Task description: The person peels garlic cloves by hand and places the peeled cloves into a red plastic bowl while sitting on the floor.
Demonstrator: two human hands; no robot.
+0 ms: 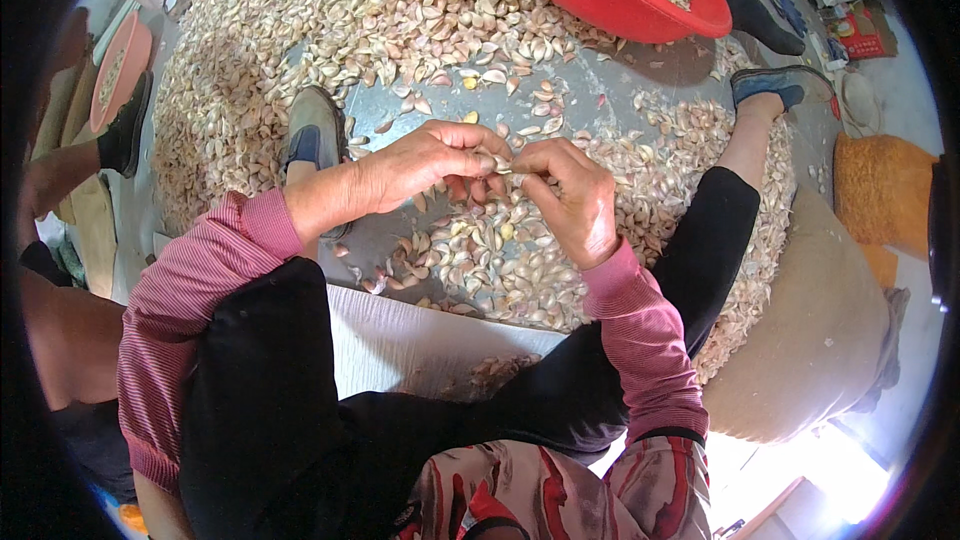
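Above the heap of loose garlic cloves point(510, 265) between my legs, my two hands meet at one pale garlic clove point(502, 165). My left hand point(420, 168) pinches it between thumb and fingers, the other fingers curled beneath. At the clove's right end, the thumb and forefinger of my right hand point(575, 195) are closed on it. The fingers cover most of the clove, so how much skin it has cannot be made out. A few yellowish peeled cloves lie among the unpeeled ones.
A larger bank of cloves point(400, 10) spreads across the far floor. A red basin point(640, 5) holding cloves stands at the far right. On the left, another person's legs and a pink basin point(122, 70) show. A stuffed sack point(815, 340) lies right of my leg.
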